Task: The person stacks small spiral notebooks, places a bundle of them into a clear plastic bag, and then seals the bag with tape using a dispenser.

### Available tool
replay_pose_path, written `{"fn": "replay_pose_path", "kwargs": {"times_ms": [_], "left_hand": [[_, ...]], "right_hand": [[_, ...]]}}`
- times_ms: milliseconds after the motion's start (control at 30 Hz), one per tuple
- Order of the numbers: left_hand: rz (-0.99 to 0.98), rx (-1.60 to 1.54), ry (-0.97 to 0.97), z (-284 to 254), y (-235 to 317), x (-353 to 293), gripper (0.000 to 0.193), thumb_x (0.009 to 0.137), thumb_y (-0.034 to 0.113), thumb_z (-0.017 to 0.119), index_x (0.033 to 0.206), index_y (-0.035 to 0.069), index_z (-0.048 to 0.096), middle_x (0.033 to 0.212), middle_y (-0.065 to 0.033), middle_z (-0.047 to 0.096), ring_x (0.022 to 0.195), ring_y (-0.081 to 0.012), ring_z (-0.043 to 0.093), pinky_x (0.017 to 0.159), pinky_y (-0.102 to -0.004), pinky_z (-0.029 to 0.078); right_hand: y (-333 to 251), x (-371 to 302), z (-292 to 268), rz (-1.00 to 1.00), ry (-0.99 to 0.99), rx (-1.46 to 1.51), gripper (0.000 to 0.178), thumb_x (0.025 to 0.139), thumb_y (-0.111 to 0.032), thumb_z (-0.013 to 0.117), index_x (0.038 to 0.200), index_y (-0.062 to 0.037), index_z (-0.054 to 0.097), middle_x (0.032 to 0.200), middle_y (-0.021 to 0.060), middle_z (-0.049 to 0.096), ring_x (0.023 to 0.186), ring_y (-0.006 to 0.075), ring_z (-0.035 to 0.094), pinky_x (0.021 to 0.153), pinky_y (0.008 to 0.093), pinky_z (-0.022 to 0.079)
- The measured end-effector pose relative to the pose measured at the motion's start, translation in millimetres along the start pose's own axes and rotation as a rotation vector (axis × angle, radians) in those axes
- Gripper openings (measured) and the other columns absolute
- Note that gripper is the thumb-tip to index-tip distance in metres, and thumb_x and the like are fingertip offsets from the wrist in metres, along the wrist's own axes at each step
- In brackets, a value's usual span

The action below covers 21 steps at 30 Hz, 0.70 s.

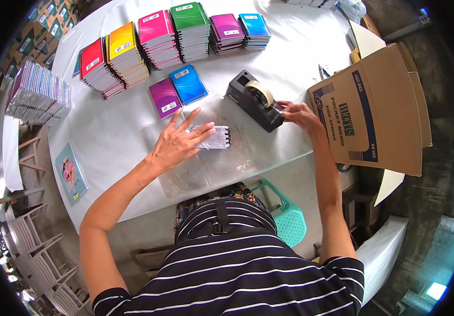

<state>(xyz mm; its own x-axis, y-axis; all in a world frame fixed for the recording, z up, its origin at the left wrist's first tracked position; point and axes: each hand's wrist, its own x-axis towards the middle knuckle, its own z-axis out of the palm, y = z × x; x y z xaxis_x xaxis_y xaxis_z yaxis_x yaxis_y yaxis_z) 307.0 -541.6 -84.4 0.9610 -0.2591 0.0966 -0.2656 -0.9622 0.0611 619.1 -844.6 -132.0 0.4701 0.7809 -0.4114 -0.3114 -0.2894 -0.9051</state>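
Head view: white-covered table (100, 121), 1 green stool (291, 224) near; left fingers (200, 132) spread on notebook (219, 138), right fingers (291, 109) pinching tape (277, 107).

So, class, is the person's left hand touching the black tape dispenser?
Apart: the head view shows a stretch of table between the left hand and the black tape dispenser.

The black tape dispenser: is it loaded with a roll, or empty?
Loaded: a cream tape roll sits in the black tape dispenser.
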Motion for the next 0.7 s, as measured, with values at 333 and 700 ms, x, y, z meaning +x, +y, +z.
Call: {"fn": "replay_pose_path", "kwargs": {"times_ms": [333,700], "left_hand": [[0.026,0.033,0.026,-5.7,1.0,2.9,0.07,0.075,0.033,0.074,0.139,0.025,0.047,0.145,0.013,0.042,0.144,-0.023,0.021,0.117,-0.0563,0.015],[0.037,0.0,0.05,3.2,-0.8,1.0,0.066,0.078,0.031,0.071,0.139,0.023,0.047,0.147,0.0126,0.041,0.145,-0.023,0.019,0.116,-0.0573,0.017]], "right_hand": [[-8.9,-44.6,29.4,-0.034,0.697,-1.302,0.018,0.077,-0.02,0.074,0.072,-0.0028,0.072,0.105,0.0077,0.058,0.085,0.0172,0.054,0.068,0.0311,0.042],[1.9,-55.5,294.5,0.073,0.494,0.397,0.029,0.082,-0.023,0.076,0.079,0.0045,0.068,0.058,-0.0063,0.044,0.047,0.0028,0.033,0.043,0.0215,0.022]]}}
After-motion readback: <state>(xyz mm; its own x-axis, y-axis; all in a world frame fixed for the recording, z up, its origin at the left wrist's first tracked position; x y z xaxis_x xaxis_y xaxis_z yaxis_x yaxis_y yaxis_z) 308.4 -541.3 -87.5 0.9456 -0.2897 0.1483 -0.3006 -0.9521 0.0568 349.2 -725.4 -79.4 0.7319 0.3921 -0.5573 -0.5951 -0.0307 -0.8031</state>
